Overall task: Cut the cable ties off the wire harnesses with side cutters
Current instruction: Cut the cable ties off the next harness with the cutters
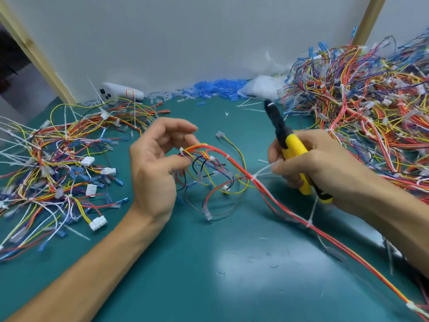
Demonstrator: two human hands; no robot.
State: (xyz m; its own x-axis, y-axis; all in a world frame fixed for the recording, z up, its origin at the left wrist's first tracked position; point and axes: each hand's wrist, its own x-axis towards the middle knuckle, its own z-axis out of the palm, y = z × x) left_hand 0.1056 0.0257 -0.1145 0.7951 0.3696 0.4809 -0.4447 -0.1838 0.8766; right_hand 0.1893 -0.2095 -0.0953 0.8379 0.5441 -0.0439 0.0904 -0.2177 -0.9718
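A wire harness (pixel 232 163) of red, orange, yellow and black wires lies across the middle of the green mat, its long tail running to the lower right. My left hand (pixel 155 168) pinches the bundle near a white cable tie (pixel 181 151) at its left end. My right hand (pixel 315 163) grips yellow-handled side cutters (pixel 290 145), whose dark jaws point up and away. The thumb and fingers of that hand also pinch the tail of a white cable tie (pixel 263 171) on the harness. Further ties (pixel 310 223) sit along the tail.
A heap of harnesses (pixel 362 112) fills the right side, and a looser spread of wires (pixel 58 159) covers the left. Blue plastic sleeves (pixel 216 88), a white bag (pixel 262 88) and a white device (pixel 120 91) line the back wall. Cut tie scraps litter the green mat (pixel 209 263).
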